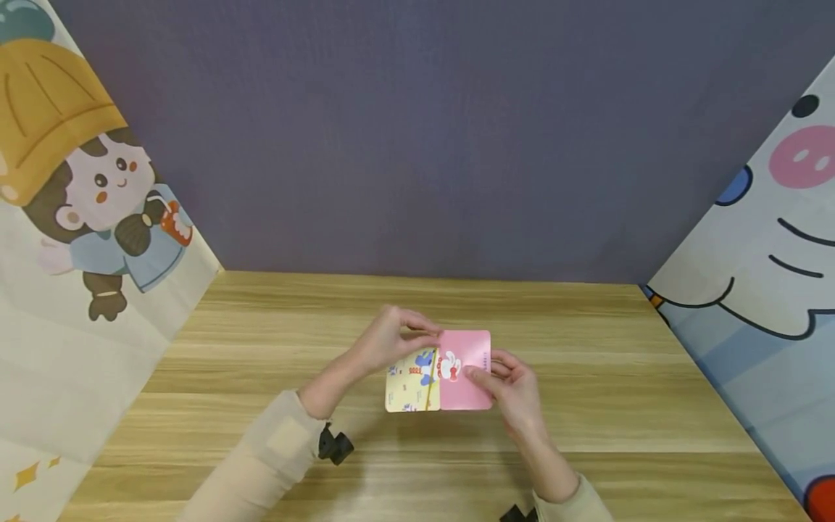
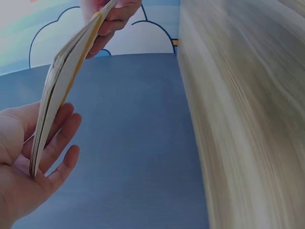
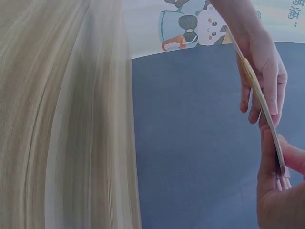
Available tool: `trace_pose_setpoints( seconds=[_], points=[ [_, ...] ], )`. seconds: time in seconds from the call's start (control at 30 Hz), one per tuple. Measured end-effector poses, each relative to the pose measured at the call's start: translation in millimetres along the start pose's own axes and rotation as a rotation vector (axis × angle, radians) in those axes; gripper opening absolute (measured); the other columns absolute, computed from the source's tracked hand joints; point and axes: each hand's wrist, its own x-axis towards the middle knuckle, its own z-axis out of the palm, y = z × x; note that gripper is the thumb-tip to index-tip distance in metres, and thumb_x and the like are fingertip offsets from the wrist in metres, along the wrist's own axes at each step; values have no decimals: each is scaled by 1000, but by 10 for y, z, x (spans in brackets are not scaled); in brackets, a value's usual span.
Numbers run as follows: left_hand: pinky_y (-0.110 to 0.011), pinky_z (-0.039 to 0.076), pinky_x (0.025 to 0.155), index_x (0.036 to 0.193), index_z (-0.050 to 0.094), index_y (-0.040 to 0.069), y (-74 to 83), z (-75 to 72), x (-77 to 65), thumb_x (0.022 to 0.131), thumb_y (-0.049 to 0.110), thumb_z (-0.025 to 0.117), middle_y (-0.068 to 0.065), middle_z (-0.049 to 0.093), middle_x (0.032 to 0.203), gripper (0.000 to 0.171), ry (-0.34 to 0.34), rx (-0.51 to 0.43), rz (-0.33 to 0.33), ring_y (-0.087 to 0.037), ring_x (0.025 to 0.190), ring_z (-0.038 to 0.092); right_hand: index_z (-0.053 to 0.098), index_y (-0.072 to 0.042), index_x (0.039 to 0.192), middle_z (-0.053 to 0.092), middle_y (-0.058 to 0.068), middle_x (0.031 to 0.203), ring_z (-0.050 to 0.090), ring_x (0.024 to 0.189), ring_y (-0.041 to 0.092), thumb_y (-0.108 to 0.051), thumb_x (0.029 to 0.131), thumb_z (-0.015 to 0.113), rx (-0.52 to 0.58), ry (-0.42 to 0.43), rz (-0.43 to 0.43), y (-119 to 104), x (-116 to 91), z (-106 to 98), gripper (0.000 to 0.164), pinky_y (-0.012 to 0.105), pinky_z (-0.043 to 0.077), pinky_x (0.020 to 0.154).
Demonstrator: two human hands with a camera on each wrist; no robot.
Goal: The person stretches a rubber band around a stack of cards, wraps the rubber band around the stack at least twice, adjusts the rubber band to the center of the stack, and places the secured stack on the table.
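A small notebook [image 1: 466, 391] is held up above the table, pink with a white rabbit on its right half and yellow with blue figures on its left. A thin yellow strip runs near the middle. My left hand [image 1: 394, 337] pinches its upper edge near the middle between thumb and fingers. On the right side, my right hand [image 1: 515, 388] grips it, thumb on the pink face and fingers behind. The left wrist view shows the notebook [image 2: 59, 71] edge-on with its pale page edges, my left hand [image 2: 24, 167] around its near end. In the right wrist view my right hand [image 3: 281, 191] holds the lower end.
Beneath the hands lies a wood-grain table [image 1: 261, 348]. A dark blue-grey panel [image 1: 417, 145] rises behind it. Printed cartoon sheets stand at the left [image 1: 124, 181] and right [image 1: 783, 254]. Black camera mounts sit at both wrists.
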Motion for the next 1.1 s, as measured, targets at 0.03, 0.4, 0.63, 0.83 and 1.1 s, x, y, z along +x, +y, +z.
trace_pose_setpoints(
  seconds=[0.03,0.4,0.63,0.83,1.1],
  points=[
    [-17,49,72,92,67,-1,9,0,-3,75,4,68,-12,66,91,18,-2,12,9,-16,82,63,58,6,100,66,17,86,64,68,24,-1,70,71,2,2,2,26,13,-21,33,33,54,55],
    [-24,50,74,97,66,3,42,-136,-129,76,9,68,-8,66,95,21,139,152,61,-15,83,61,58,-2,108,64,18,94,63,76,34,-11,69,75,-19,52,31,934,313,-553,44,42,53,57],
    [-29,51,71,92,68,6,8,-206,-279,77,10,69,-3,66,91,15,252,153,54,-13,80,60,58,-3,109,63,19,97,62,77,36,-13,68,76,-17,93,45,946,341,-647,46,43,53,59],
    [-33,52,69,90,68,2,91,-221,-443,77,4,68,-8,67,88,13,339,122,34,-20,79,61,58,-3,107,63,19,96,62,78,38,-14,67,77,-16,124,22,963,389,-718,46,46,52,58],
    [-32,52,67,89,67,3,83,-172,-659,76,2,67,-6,66,85,12,407,97,0,-18,78,61,58,-1,109,62,21,98,60,81,40,-10,66,77,33,141,2,923,430,-761,47,47,52,61]
  ],
)
